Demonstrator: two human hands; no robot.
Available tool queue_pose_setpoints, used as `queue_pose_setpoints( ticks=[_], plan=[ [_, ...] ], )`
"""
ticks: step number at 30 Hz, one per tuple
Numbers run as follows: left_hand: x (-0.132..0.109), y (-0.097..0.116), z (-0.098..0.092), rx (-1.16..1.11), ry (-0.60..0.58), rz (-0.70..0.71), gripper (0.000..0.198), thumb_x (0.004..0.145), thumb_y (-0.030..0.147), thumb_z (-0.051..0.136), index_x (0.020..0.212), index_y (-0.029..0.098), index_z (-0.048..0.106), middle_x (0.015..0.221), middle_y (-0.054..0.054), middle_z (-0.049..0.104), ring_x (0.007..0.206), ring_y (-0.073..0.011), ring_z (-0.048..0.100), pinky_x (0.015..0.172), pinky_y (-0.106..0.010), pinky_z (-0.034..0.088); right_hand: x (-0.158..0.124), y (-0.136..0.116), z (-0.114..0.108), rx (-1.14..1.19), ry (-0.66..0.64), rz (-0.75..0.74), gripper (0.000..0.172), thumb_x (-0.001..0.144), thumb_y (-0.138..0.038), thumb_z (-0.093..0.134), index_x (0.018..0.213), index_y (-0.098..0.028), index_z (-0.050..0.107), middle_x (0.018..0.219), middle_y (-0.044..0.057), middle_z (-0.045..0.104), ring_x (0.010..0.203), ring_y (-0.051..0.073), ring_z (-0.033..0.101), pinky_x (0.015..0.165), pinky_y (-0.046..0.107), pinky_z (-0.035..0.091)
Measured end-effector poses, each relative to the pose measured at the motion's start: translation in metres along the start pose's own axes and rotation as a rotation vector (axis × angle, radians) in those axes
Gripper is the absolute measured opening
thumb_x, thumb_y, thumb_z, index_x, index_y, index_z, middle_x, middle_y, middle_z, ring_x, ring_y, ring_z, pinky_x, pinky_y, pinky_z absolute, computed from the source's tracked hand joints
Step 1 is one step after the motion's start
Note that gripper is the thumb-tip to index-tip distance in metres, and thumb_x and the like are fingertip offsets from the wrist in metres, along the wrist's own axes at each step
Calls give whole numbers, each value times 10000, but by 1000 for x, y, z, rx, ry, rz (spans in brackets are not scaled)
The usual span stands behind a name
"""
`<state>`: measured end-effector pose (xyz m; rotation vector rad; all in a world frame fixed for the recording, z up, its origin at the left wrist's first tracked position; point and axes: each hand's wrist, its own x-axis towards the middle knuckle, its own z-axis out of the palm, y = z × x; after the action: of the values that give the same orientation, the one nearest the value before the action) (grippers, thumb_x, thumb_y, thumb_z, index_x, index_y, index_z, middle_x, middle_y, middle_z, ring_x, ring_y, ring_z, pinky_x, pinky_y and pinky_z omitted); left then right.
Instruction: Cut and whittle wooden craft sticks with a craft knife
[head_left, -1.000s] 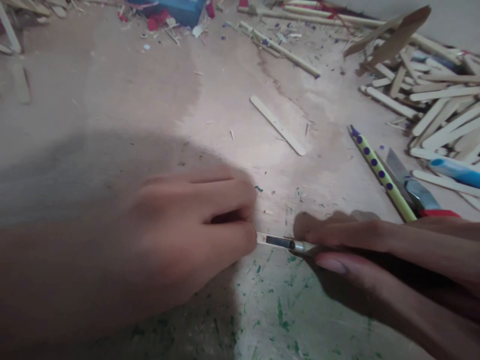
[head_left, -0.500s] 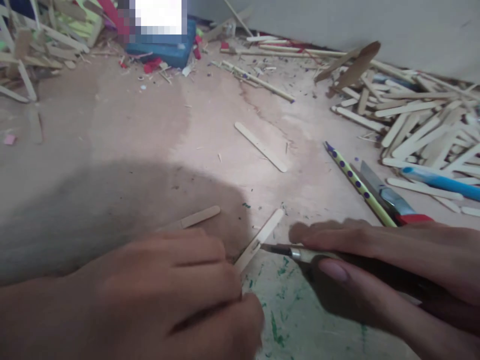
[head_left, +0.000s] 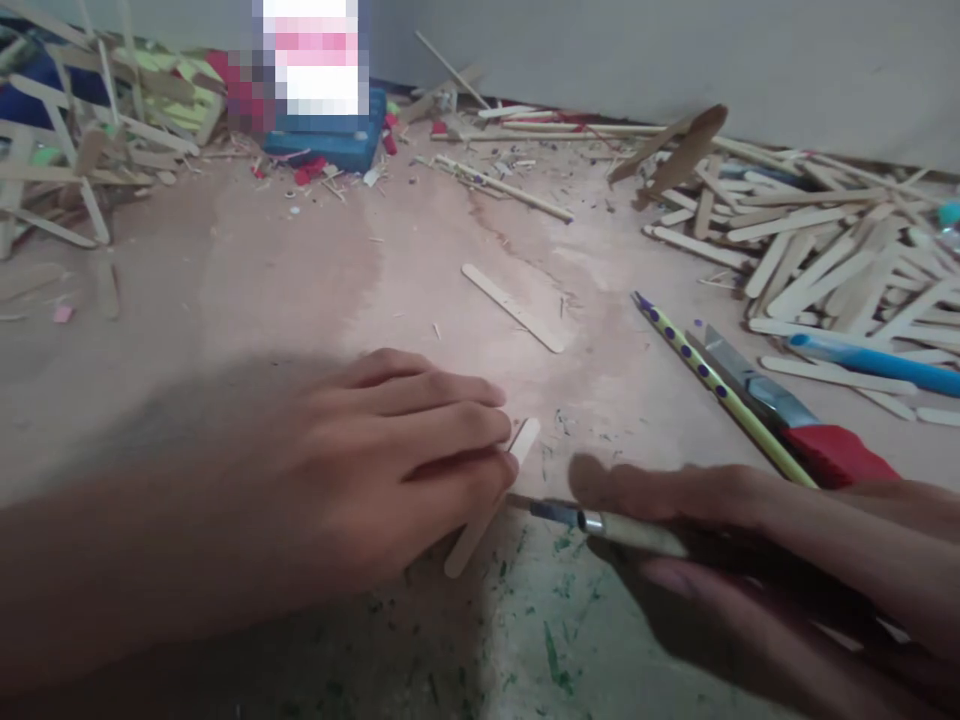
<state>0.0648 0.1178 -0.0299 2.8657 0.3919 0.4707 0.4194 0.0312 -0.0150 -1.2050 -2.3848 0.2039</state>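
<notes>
My left hand [head_left: 405, 450] lies over the middle of a wooden craft stick [head_left: 469, 545] on the table, its fingertips together on the stick. Both rounded ends of that stick show, one above and one below the fingers. On the right, my right hand [head_left: 720, 530] is closed around the pale handle of a craft knife [head_left: 600, 522] with a metal collar. The knife's blade points left, close to the stick beneath my left fingertips; whether it touches is hidden. Another craft stick [head_left: 514, 308] lies flat further back.
A pile of craft sticks [head_left: 832, 250] fills the back right. Near it lie a dotted green pencil [head_left: 701, 370], a red-handled cutter [head_left: 836, 450] and a blue pen [head_left: 877, 362]. A blue box [head_left: 330, 145] and a stick structure [head_left: 67, 140] stand at the back left.
My left hand has moved up and right onto the stick's middle, covering the notch seen before. The stick left of it is now hidden. The camera view has shifted slightly.
</notes>
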Motion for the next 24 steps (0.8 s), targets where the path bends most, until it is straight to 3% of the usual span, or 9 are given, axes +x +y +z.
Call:
queue_pose_setpoints(
  ticks=[5,8,13,17,21,24],
  plan=[
    [4,-3,5,-57,15,64,484,1375,162,318,1524,127,777,1719,-74,790,1713,-234,655,1440,-396,476,6,1,15,-6,91,-46,330,1048,-660,938,1336,-498,956,968,15,854,925,318,876,620,378,721],
    [5,-4,7,-51,93,46,452,1365,148,364,1402,135,815,1516,-84,868,1521,-251,771,1314,-424,561,10,3,21,-8,88,-53,320,1043,-664,938,1315,-495,959,963,16,851,933,319,877,622,376,723],
    [3,3,4,-111,53,-55,398,1335,138,479,1184,187,843,1196,-32,871,1179,-225,805,1078,-407,592,10,5,25,0,75,-49,311,1042,-662,937,1304,-496,961,958,14,851,933,318,878,622,373,723],
    [1,12,10,-234,148,-181,312,1264,75,612,1104,215,840,1139,25,833,1088,-150,751,1001,-311,576,7,6,24,2,57,-38,306,1044,-659,936,1303,-498,962,958,13,852,935,317,879,624,372,724],
    [-2,13,14,-351,147,-251,351,1232,48,610,1004,224,810,1035,58,760,964,-84,721,852,-234,553,6,4,23,3,39,-32,301,1045,-653,935,1303,-501,962,960,11,854,940,317,881,628,370,727],
    [-3,12,14,-374,137,-263,365,1222,48,613,956,234,780,1042,68,764,978,-78,732,859,-234,551,5,3,22,12,26,-26,300,1049,-643,936,1313,-505,961,965,8,860,941,316,884,630,367,728]
  ],
)
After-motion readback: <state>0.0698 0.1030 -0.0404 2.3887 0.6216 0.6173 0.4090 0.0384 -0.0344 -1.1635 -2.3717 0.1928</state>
